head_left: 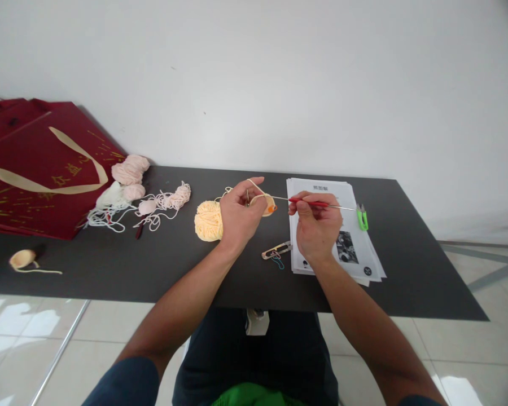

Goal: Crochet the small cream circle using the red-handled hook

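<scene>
My left hand (244,214) is closed on a small crochet piece (270,205) in pale yellow with an orange patch, and a strand of yarn runs up over its forefinger. Between the thumb and fingers of my right hand (319,225) is a crochet hook (315,203) with a red grip. Its thin metal shaft points left, its tip close to the crochet piece; whether the tip is inside a stitch I cannot tell. Just left of my left hand lies a ball of yellow yarn (207,221). Printed sheets (351,220) lie beneath my right hand.
Green thread snips (362,217) lie at the sheets' right edge. Another pair of snips (276,250) with a small teal loop lies left of the sheets. Pink yarn (130,169), white yarn (110,203) and a dark red gift bag (38,169) stand left. A small cream cup-shaped piece (22,259) trails yarn.
</scene>
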Tool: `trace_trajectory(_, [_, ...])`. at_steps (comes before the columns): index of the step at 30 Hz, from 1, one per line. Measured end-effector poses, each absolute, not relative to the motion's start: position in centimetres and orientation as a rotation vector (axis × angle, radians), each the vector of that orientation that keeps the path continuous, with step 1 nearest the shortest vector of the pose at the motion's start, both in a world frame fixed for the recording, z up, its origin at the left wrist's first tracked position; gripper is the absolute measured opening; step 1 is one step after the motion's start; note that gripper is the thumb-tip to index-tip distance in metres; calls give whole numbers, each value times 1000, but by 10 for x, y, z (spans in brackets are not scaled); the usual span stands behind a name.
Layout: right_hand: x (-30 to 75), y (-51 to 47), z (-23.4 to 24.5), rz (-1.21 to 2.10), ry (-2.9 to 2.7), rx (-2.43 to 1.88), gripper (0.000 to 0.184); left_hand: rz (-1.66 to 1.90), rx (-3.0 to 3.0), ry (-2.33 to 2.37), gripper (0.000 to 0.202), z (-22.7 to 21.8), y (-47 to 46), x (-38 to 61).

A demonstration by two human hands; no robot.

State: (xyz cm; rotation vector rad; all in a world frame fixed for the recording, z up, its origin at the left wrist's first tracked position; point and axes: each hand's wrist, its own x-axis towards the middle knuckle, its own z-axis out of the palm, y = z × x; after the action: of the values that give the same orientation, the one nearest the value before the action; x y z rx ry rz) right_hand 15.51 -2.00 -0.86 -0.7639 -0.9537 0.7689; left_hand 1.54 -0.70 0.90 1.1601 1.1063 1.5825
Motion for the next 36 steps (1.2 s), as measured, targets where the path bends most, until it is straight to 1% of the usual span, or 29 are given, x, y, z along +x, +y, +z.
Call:
trace_trajectory(8, [146,-28,-9,627,-1005,-773,13,1661,1147,1197,32,12,-10,18])
trace_trajectory(10, [144,-30,-12,593,-1014,-745,15,1674,1136,1214,30,12,-10,18])
trace_trajectory(19, [142,-32,-19,534,-1081,-770,17,1690,908,1110,32,3,-2,22])
trace_trajectory(28, [139,-30,-15,652,-977,-809,13,1664,929,1095,35,2,-6,27])
trace_trajectory(36, [144,-20,-10,912,-830,-738,8,1665,1083,1221,34,5,-10,24])
